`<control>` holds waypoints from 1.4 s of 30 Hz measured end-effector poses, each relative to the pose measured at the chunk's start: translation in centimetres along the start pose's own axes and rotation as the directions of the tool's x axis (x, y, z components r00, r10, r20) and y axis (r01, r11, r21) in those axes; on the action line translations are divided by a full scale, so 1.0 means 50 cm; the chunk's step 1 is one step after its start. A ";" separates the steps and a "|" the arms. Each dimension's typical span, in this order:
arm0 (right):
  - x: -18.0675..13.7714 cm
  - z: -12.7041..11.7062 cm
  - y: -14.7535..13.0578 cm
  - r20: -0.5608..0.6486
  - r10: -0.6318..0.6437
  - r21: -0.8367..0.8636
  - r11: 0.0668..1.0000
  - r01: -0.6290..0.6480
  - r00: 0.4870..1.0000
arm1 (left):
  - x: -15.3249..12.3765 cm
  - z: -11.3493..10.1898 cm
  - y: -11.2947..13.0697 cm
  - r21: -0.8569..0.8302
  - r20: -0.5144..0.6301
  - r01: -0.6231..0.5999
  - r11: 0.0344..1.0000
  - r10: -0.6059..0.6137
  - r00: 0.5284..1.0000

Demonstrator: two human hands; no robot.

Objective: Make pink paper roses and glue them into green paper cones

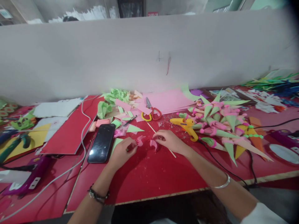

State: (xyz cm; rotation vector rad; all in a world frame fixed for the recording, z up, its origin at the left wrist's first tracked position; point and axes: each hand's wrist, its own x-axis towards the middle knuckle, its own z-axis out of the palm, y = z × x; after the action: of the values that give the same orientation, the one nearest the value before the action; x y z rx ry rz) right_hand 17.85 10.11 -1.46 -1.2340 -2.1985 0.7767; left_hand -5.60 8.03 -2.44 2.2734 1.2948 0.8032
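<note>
My left hand (123, 151) is closed in a pinch at the edge of a small curled pink paper piece (140, 141). Opposite it, my right hand (171, 141) has its thumb and fingertips closed on a second curled pink paper piece (153, 144). A short gap of red tabletop separates the two pieces. Passing under my right hand is a thin pale stick (172, 153), its middle hidden. Beyond the hands lie scissors (151, 114) with one yellow and one red handle. A yellow glue gun (185, 125) rests on its side right of my right hand.
Left of my left hand lies a black phone (102, 143). Many green and pink paper cones (218, 124) are piled at right. Pink sheets (167, 99) and crumpled green paper (116, 95) lie at the back. A white cable (82, 140) crosses the left side; a grey partition (116, 59) stands behind.
</note>
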 end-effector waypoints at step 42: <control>-0.023 0.042 -0.036 -0.012 0.080 -0.024 0.996 -0.080 0.997 | -0.005 0.023 0.023 0.094 0.115 -0.015 0.995 0.005 0.993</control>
State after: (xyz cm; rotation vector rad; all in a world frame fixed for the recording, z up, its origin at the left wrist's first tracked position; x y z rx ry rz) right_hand 15.95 7.83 -1.87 -1.3428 -2.1668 0.7743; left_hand -4.21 7.20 -2.72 2.3638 1.2950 0.6165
